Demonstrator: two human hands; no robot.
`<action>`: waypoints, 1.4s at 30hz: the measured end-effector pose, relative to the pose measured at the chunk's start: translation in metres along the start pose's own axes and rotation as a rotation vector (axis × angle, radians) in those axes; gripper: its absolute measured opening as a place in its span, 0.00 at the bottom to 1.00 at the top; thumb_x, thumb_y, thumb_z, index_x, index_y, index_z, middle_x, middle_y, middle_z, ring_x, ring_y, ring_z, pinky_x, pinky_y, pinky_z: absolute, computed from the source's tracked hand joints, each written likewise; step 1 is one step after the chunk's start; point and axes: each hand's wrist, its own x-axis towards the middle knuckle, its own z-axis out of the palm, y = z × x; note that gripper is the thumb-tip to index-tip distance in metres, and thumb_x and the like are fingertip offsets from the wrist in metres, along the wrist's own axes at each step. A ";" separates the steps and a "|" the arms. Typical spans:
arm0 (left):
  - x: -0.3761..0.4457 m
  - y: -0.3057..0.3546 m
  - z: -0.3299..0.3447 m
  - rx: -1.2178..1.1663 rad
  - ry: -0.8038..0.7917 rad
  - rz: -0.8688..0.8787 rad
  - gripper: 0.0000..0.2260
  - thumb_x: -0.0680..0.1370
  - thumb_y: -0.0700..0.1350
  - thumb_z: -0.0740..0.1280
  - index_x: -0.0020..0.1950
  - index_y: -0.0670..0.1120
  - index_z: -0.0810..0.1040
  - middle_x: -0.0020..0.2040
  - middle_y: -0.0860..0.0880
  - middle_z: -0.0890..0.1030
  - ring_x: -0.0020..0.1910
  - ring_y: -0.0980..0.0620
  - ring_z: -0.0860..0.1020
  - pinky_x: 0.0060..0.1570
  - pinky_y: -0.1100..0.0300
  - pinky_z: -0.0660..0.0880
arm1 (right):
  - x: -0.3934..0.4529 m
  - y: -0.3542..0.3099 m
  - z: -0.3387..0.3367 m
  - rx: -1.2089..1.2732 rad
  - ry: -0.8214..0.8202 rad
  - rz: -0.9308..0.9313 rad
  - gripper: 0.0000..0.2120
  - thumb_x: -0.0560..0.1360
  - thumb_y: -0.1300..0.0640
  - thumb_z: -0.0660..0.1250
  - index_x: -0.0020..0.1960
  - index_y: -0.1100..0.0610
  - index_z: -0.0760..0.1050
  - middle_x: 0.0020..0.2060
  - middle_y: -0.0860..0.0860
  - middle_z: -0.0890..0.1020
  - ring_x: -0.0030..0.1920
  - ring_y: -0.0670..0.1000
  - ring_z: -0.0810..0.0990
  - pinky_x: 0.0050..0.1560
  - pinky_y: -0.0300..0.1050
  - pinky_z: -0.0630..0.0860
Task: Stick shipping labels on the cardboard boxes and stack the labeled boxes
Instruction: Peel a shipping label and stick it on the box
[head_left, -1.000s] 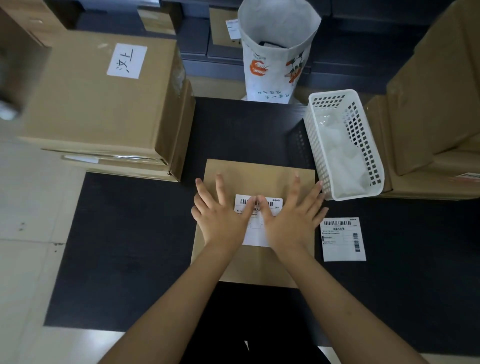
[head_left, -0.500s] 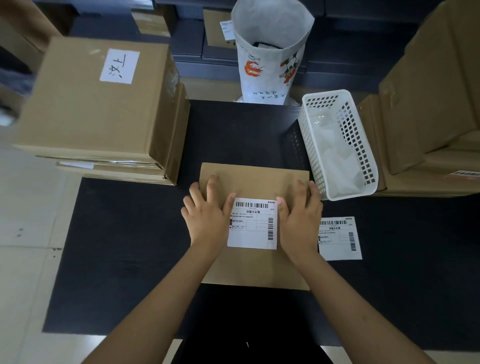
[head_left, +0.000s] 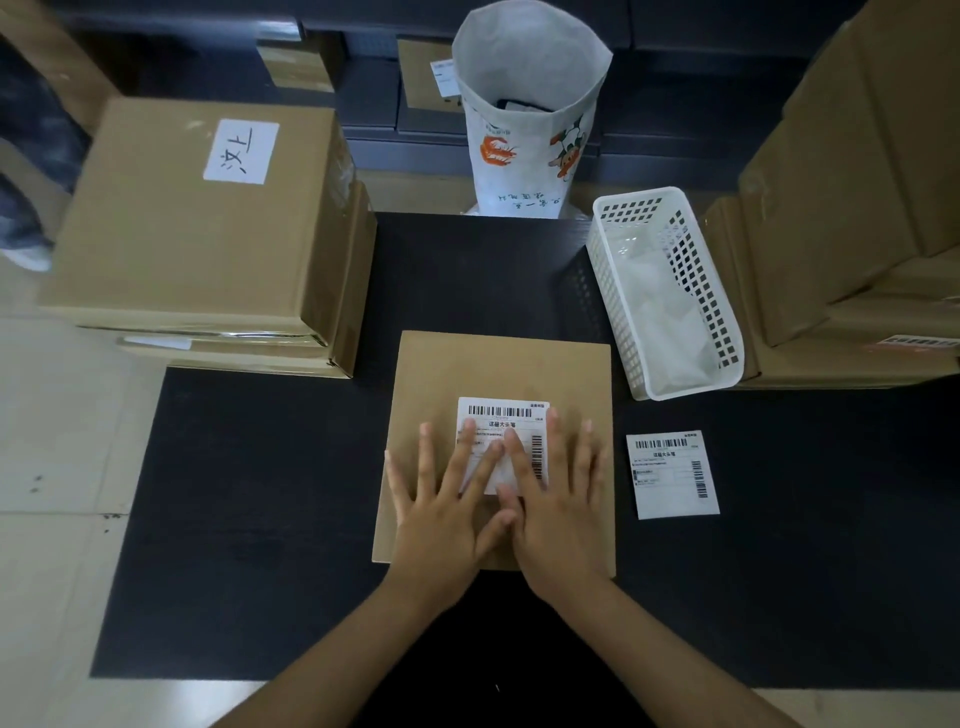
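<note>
Your left hand (head_left: 441, 514) and right hand (head_left: 558, 512) lie flat, fingers straight and spread, pressing a shipping label (head_left: 511, 431) onto the flat cardboard box (head_left: 498, 364) at the middle of the dark worktop (head_left: 260, 519). Its barcodes show; the small print is unreadable. A second label (head_left: 672, 474) lies just right of the box. The box stack (head_left: 197, 218) at left carries a handwritten white note (head_left: 241, 150).

Single head cam I'm watching: looks steeply down and forward, close over the desk (head_left: 260, 519), wide-angle.
</note>
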 end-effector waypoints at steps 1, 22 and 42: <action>0.001 -0.001 -0.001 0.015 -0.010 0.021 0.31 0.80 0.66 0.43 0.79 0.53 0.52 0.79 0.50 0.49 0.78 0.41 0.45 0.71 0.35 0.40 | -0.001 0.001 0.000 -0.012 -0.004 -0.031 0.27 0.81 0.43 0.46 0.78 0.48 0.52 0.78 0.57 0.48 0.77 0.64 0.45 0.72 0.65 0.47; 0.032 -0.037 -0.011 -0.071 0.043 -0.022 0.31 0.82 0.60 0.37 0.78 0.41 0.51 0.79 0.45 0.51 0.77 0.49 0.46 0.75 0.53 0.45 | 0.029 0.018 0.006 0.105 0.077 0.061 0.28 0.82 0.48 0.46 0.78 0.60 0.53 0.78 0.54 0.55 0.78 0.54 0.48 0.76 0.54 0.44; -0.008 -0.033 0.000 -0.082 0.015 0.073 0.27 0.83 0.56 0.42 0.79 0.44 0.49 0.79 0.48 0.48 0.78 0.52 0.43 0.74 0.52 0.45 | -0.008 0.019 0.006 0.156 0.045 0.030 0.26 0.82 0.49 0.44 0.78 0.57 0.52 0.78 0.50 0.54 0.78 0.51 0.46 0.76 0.53 0.44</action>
